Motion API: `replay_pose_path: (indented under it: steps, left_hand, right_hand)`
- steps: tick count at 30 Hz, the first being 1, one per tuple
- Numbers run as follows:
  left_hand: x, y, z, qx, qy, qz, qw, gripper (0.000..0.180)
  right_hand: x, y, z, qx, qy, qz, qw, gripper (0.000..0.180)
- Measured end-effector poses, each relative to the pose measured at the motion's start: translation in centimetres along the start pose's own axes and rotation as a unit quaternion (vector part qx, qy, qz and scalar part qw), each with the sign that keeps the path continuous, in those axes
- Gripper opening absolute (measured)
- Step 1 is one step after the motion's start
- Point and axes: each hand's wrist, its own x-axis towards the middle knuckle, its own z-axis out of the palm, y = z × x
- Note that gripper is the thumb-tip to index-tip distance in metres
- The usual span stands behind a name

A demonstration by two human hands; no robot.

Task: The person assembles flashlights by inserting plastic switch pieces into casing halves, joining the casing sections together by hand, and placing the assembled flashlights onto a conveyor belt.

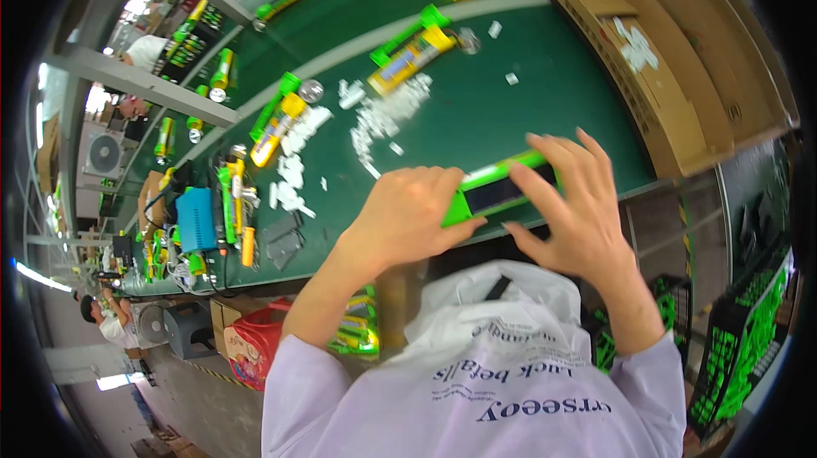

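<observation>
ok so the green case (pixel 458 208) looks like smooth plastic around a sleek dark panel (pixel 495 193), the tabletop (pixel 587 83) beyond it is smooth with a slight sheen, the box (pixel 686 122) to its right is matt cardboard, and the shirt (pixel 383 415) below it is soft-looking cloth.

Dark green tabletop (pixel 587 109): long, smooth, with a pale strip along the far side
Right end: open brown cardboard box (pixel 608 58)
Left end: ridged bright-blue box (pixel 196 221)
Floor at left: glossy red printed container (pixel 255 345), just beside a small brown cardboard carton (pixel 224 317); dark grey plastic seat (pixel 189 330) nearby
Lower right: tilted black-and-green crate (pixel 739 347)
Upper left: pale grey metal bars (pixel 140 86); square white fan (pixel 104 153) with round dark grille
Far left: person in white top (pixel 111 323)
</observation>
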Motion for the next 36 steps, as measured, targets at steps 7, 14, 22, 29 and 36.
replay_pose_path:
  steps: [7, 14, 22, 29, 36]
  left_hand:
    - [3.8, -18.9, -5.4, 0.01, 0.111, -0.342, 0.933, 0.057]
    - [4.4, -45.2, -3.7, 0.06, 0.022, -0.505, 0.861, 0.071]
    - [9.8, -55.7, -8.6, 0.198, -0.039, -0.452, 0.869, 0.055]
    - [16.7, -64.8, -4.7, 0.427, -0.052, -0.377, 0.82, 0.079]
    - [19.3, -67.9, -1.6, 0.403, -0.198, -0.404, 0.797, 0.048]
  right_hand:
    - [-3.7, 0.3, 8.8, -0.046, 0.011, 0.22, 0.974, 0.069]
    - [-3.3, 1.9, 13.0, -0.082, 0.079, 0.187, 0.976, 0.043]
    - [-5.4, 2.1, 13.7, -0.095, 0.051, 0.168, 0.98, 0.043]
    - [-3.3, 1.4, 11.1, -0.084, -0.05, 0.222, 0.97, 0.036]
    - [-3.3, 1.9, 10.7, -0.057, -0.098, 0.228, 0.967, 0.035]
